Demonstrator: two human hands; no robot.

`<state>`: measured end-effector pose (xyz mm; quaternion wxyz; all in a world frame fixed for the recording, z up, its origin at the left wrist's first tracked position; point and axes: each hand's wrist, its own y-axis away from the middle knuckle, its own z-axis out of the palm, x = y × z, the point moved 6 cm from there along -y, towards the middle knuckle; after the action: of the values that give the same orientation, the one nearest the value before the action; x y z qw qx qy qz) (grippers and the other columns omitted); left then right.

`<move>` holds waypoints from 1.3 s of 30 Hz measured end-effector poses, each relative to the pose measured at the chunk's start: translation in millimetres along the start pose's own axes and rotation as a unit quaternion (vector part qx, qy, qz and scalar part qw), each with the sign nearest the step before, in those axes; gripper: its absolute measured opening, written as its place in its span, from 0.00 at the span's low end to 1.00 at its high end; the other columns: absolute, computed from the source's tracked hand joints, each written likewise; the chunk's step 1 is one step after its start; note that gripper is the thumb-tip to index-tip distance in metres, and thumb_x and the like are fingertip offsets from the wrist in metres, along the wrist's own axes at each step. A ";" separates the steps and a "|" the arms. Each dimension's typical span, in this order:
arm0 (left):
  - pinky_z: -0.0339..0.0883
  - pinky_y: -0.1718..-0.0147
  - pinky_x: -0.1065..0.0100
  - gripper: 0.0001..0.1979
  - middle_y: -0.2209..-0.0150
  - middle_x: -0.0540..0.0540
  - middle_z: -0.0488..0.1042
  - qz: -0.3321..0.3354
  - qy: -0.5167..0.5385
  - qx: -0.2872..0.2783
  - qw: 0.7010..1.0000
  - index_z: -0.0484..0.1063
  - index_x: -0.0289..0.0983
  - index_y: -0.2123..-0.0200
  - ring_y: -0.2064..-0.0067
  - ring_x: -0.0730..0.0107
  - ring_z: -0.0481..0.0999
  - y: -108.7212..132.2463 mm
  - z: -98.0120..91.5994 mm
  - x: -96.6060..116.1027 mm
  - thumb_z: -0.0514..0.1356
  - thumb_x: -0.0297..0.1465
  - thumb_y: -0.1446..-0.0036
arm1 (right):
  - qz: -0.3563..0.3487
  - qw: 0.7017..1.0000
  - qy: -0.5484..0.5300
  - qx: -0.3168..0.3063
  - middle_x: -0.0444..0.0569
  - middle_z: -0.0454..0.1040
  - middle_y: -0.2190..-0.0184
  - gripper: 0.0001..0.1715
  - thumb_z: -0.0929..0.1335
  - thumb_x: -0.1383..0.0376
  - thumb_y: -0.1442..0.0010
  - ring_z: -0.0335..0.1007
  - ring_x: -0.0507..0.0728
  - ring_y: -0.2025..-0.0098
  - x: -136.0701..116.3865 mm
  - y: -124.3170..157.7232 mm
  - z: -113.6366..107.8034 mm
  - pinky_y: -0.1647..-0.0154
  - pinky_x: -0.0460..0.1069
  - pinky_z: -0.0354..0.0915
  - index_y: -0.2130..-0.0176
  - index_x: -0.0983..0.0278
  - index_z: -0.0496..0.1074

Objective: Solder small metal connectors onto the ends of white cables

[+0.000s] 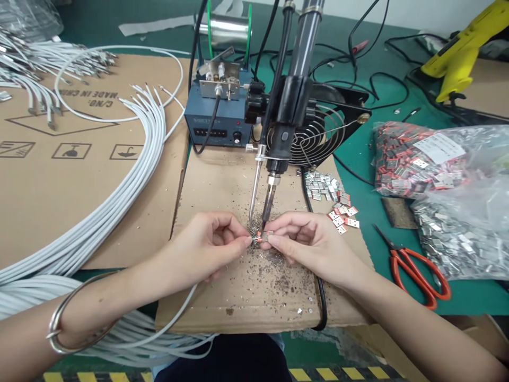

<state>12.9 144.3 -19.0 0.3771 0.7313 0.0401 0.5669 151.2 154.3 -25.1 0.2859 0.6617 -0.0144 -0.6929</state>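
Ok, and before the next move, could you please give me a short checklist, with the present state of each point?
1. Left hand in position: ok, finger and thumb pinched at the connector's left end; a white cable runs below this hand.
2. Right hand steadying the connector: ok, pinched between thumb and finger.
3. Soldering iron touching the connector: cannot tell; its tip is right there.
4. Iron hot: cannot tell.
5. Cardboard clean: not ok, dark crumbs are scattered around.
6. Red-handled cutters away from both hands: ok, lying to the right.
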 end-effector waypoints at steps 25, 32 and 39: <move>0.47 0.86 0.80 0.06 0.85 0.58 0.59 0.065 -0.022 0.041 0.997 0.71 0.31 0.76 0.82 0.83 0.55 -0.7 -4.3 5.3 0.60 0.29 0.50 | -0.009 1.000 -0.007 -0.029 0.46 0.77 0.77 0.05 0.72 0.67 0.51 0.59 0.44 0.84 3.6 -0.6 -4.1 0.84 0.40 0.55 0.70 0.66 0.74; 0.48 0.86 0.80 0.07 0.85 0.57 0.60 0.078 -0.022 0.043 0.996 0.72 0.31 0.75 0.83 0.82 0.55 -1.6 -3.7 5.0 0.60 0.30 0.51 | -0.010 0.999 -0.011 -0.034 0.47 0.78 0.77 0.05 0.72 0.68 0.51 0.62 0.46 0.82 2.2 0.0 -3.7 0.84 0.41 0.55 0.70 0.66 0.74; 0.48 0.87 0.80 0.07 0.85 0.56 0.60 0.072 -0.020 0.043 0.996 0.72 0.31 0.76 0.82 0.82 0.55 -2.3 -4.3 4.2 0.60 0.30 0.51 | -0.007 1.000 -0.008 -0.029 0.47 0.77 0.77 0.05 0.72 0.67 0.51 0.62 0.46 0.83 2.1 -0.2 -4.2 0.84 0.42 0.54 0.70 0.66 0.74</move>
<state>11.6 150.1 -16.8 0.3049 0.7588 0.0043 0.5755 155.2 155.2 -27.6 0.3001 0.6478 0.0081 -0.7001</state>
